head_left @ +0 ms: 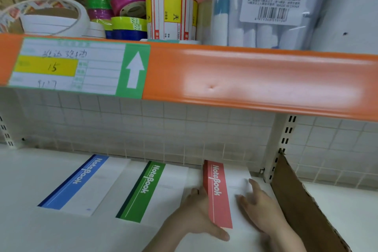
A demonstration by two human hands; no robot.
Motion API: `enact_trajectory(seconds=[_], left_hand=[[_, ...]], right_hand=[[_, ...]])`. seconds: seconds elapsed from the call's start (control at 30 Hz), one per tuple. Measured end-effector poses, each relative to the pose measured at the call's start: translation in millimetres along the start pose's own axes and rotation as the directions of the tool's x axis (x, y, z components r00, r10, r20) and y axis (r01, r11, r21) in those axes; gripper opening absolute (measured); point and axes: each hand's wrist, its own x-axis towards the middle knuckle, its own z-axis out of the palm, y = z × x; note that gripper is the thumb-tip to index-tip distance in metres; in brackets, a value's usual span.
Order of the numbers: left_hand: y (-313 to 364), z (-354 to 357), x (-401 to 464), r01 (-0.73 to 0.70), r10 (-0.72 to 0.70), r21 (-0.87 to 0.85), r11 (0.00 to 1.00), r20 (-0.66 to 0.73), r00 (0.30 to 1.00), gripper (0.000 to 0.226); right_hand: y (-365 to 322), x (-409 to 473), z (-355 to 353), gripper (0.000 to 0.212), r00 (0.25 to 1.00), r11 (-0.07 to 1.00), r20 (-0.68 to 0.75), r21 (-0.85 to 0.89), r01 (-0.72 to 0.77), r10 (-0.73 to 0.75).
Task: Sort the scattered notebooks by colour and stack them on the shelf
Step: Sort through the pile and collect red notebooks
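Three notebook stacks lie side by side on the white lower shelf [28,180]: a blue-banded notebook [81,182] at the left, a green-banded notebook [143,190] in the middle and a red-banded notebook [217,192] at the right. My left hand [194,215] presses flat against the left spine side of the red stack, thumb along its front corner. My right hand [259,206] rests on the white cover of the red notebook with straight fingers. Neither hand grips anything.
An orange shelf edge [245,80] with a green-and-yellow price label [71,65] overhangs above. On the upper shelf stand coloured tape rolls [122,2], label rolls [169,16] and a bagged pack [272,6]. A brown cardboard divider [302,202] stands right of the red stack.
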Motion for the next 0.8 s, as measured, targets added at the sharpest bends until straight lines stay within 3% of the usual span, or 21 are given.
enact_trajectory(seconds=[0.13, 0.5, 0.63, 0.8], left_hand=[[-6, 8, 7, 0.073, -0.072, 0.037, 0.997, -0.044, 0.996, 0.121], [-6, 4, -3, 0.031, -0.028, 0.051, 0.998, -0.054, 0.998, 0.125], [-5, -24, -31, -0.016, 0.018, 0.012, 1.0, -0.178, 0.984, 0.087], [-42, -68, -64, 0.055, -0.003, 0.113, 0.992, -0.412, 0.911, 0.056]], right_hand=[[-5, 0, 2, 0.068, 1.0, 0.999, 0.016, -0.026, -0.019, 0.019], [-16, 2, 3, 0.067, 0.993, 0.991, -0.022, -0.055, -0.12, 0.119], [-41, -2, 9, 0.063, 0.987, 0.986, -0.155, -0.152, -0.066, 0.042], [-99, -9, 35, 0.046, 0.984, 0.98, -0.107, -0.158, 0.121, -0.139]])
